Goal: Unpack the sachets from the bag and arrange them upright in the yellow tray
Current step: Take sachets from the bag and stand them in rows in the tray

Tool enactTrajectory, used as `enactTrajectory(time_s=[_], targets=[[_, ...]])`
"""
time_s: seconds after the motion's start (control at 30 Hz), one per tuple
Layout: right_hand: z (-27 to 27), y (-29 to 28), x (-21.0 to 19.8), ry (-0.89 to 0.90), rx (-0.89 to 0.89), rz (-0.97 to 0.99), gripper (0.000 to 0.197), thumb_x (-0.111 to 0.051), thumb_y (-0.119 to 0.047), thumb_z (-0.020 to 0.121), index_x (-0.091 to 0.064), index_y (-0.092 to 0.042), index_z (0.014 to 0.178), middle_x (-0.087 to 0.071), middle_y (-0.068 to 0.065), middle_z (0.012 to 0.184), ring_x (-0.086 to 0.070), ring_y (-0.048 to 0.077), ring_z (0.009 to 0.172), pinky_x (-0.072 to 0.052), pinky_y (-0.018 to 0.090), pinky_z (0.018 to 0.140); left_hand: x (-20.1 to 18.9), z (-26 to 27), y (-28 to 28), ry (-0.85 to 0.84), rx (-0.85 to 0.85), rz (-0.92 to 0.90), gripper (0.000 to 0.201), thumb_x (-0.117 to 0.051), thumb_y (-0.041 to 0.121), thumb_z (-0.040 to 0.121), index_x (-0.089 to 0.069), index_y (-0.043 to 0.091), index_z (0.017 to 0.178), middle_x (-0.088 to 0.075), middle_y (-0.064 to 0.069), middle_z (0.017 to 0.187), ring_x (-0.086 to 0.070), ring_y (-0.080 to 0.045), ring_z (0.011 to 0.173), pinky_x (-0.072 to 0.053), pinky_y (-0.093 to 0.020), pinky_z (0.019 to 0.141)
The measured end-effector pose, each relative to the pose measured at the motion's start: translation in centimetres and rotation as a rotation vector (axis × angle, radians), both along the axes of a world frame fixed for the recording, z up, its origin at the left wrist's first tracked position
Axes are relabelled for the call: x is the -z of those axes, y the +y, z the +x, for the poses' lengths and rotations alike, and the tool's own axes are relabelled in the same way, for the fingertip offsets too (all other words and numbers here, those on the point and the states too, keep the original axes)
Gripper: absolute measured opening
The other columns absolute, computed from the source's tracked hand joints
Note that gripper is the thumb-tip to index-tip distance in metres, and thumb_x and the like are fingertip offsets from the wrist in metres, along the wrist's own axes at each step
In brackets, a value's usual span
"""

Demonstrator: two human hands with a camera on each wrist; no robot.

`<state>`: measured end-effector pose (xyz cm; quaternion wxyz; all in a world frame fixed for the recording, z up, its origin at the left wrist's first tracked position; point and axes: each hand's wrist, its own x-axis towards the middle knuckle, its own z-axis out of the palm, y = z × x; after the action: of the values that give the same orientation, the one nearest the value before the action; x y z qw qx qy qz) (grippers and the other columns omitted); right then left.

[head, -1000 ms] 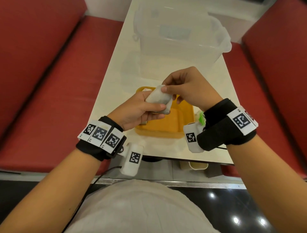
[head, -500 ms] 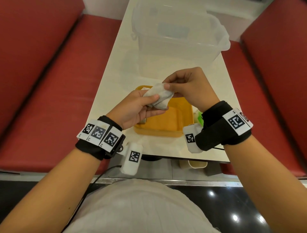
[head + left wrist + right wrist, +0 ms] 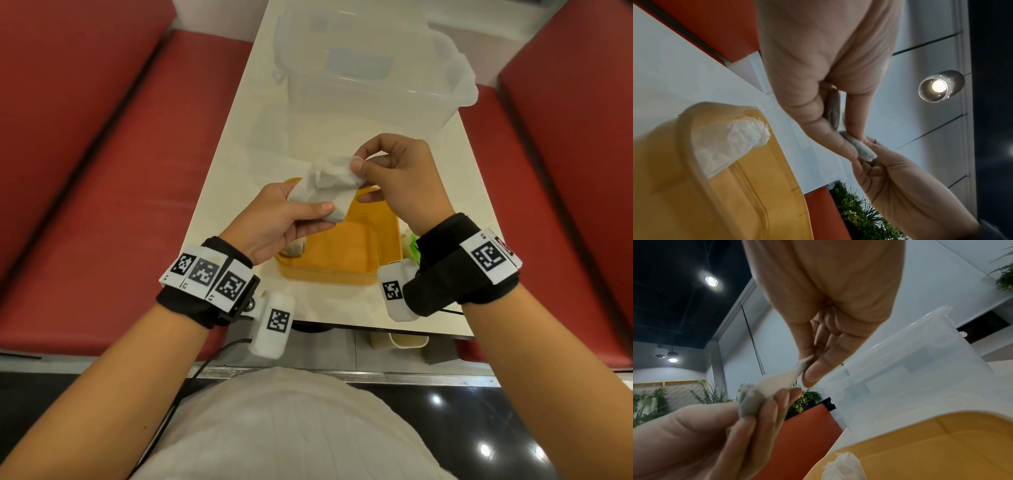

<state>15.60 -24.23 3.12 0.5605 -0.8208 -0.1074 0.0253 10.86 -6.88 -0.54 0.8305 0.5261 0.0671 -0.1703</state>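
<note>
The left hand and right hand are both pinching the white bag; one sachet is sitting in the yellow tray, with more seemingly left to unpack.

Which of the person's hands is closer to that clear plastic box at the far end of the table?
Right. The right hand is nearest the clear plastic box; the left hand sits lower, nearer the person.

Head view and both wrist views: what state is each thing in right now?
Bag: held above the tray by both hands.
Left hand: grips the bag's lower end.
Right hand: pinches the bag's upper edge.
Yellow tray: on the table, one white sachet in a corner.
Clear bin: on the table beyond the tray, lid on.
</note>
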Motion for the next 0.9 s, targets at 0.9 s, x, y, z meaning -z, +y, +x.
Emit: enactTrajectory(time_s=[0.9], targets=[[1.6,1.9,-3.8,-0.317,-0.24,-0.724,0.006,-0.07,-0.006,0.08,-0.074,-0.007,0.084,-0.07,0.005,0.08,-0.061,0.012,0.071,-0.053,0.022,0.071,0.8,0.7,1.2,-0.027,0.014,0.07,0.031,-0.042,0.017,0.102,-0.057,-0.003,0.12,-0.067,-0.016,0.117,-0.068,-0.027,0.103,-0.057,-0.031,0.087]])
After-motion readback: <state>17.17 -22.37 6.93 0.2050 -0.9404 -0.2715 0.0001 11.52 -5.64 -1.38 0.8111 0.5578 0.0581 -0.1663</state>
